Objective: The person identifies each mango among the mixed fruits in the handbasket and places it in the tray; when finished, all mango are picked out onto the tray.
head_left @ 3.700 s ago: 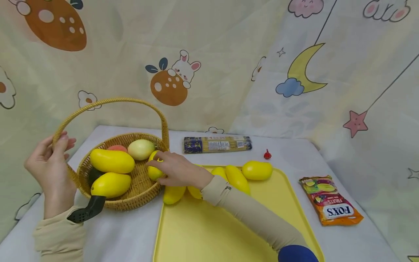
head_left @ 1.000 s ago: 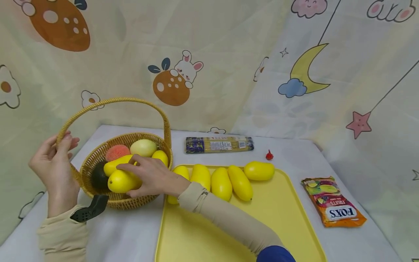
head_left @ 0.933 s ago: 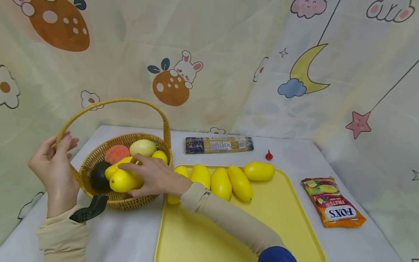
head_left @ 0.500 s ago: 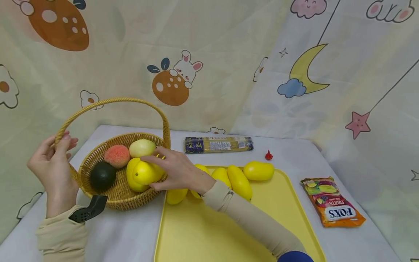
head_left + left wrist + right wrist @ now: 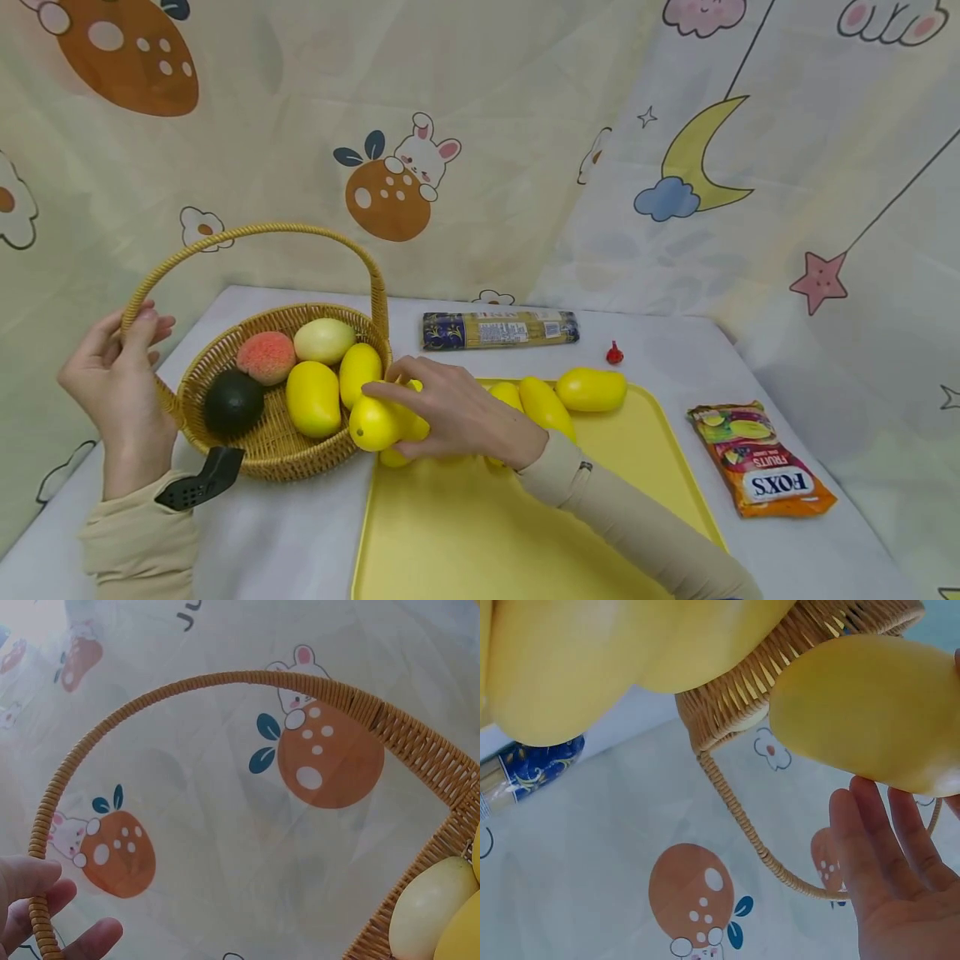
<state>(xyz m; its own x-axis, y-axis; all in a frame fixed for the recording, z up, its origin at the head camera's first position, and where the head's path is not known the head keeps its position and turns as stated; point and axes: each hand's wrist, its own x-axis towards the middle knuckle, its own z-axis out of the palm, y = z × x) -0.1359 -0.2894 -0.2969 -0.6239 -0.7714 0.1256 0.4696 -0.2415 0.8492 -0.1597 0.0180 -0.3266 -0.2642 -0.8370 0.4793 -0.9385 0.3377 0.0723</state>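
My left hand (image 5: pixel 120 392) holds the left side of the wicker basket's handle (image 5: pixel 255 229), thumb and fingers round it. In my right hand (image 5: pixel 465 412) is a yellow mango (image 5: pixel 372 423), gripped between thumb and fingers and held at the basket's right rim, over the tray's left edge. Inside the wicker basket (image 5: pixel 288 469) lie a dark avocado (image 5: pixel 233 403), a fuzzy peach (image 5: pixel 266 357), a pale green-yellow fruit (image 5: pixel 324 341) and two yellow mangoes (image 5: pixel 312 400). The right wrist view shows the held mango (image 5: pixel 862 712) close up, fingertips against its side.
A yellow tray (image 5: pixel 480 533) stands right of the basket, with several mangoes (image 5: pixel 591 390) along its far edge, some hidden behind my right hand. Behind it lies a noodle pack (image 5: pixel 501 331) and a small red object (image 5: pixel 614 353). A candy bag (image 5: pixel 761 458) is at the right.
My right hand has lifted a mango from the basket's front and carried it right, to the tray's edge. Another mango in the basket has shifted right. The left hand stays on the handle.
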